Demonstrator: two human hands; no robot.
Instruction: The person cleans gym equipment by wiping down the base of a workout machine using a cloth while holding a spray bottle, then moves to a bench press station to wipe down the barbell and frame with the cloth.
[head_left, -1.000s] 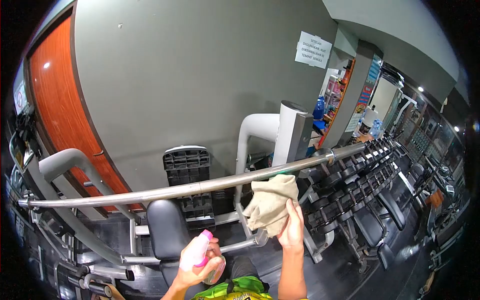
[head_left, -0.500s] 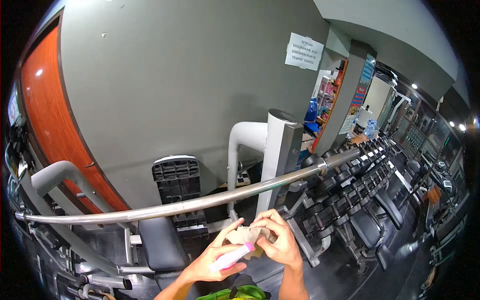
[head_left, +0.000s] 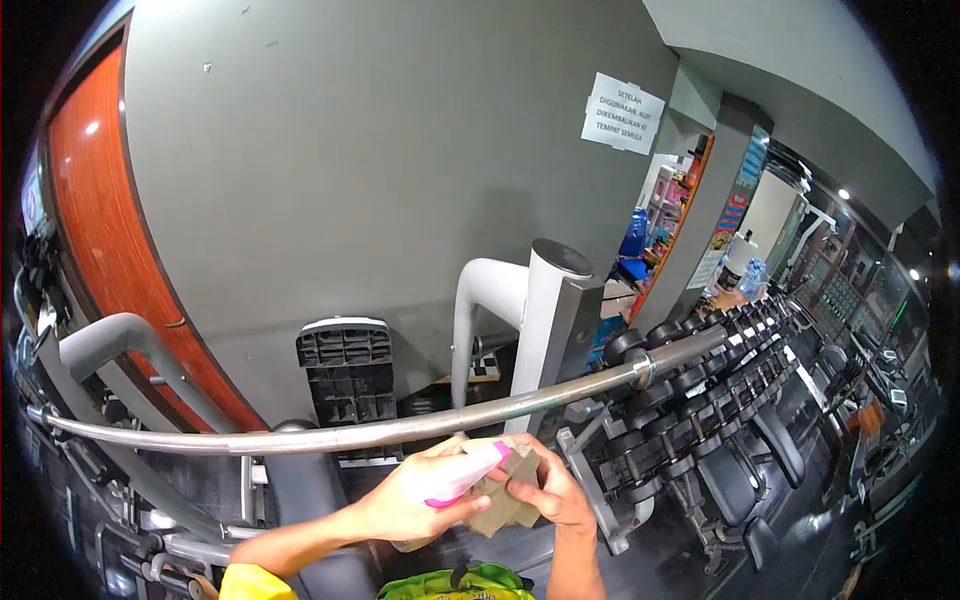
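My left hand [head_left: 405, 497] is closed around a slim white bottle [head_left: 462, 474] with pink ends, tilted up to the right. A greyish-tan cloth [head_left: 507, 503] hangs in folds beside the bottle. My right hand [head_left: 556, 497] grips that cloth from the right side, its fingers bent over the upper edge. Both hands are close together, just below a long metal barbell bar [head_left: 390, 432] that crosses the view. Whether the left fingers also pinch the cloth is hidden.
A grey upright post [head_left: 545, 330] stands behind the bar. A black padded bench [head_left: 305, 490] is below it on the left. Racks of dumbbells [head_left: 700, 400] line the right side. A red-brown door [head_left: 100, 200] and a paper sign [head_left: 622, 112] are farther back.
My left hand has come up with the bottle, nearer the bar. The cloth now hangs lower and more spread out. A yellow sleeve has come into view, and the view has shifted slightly.
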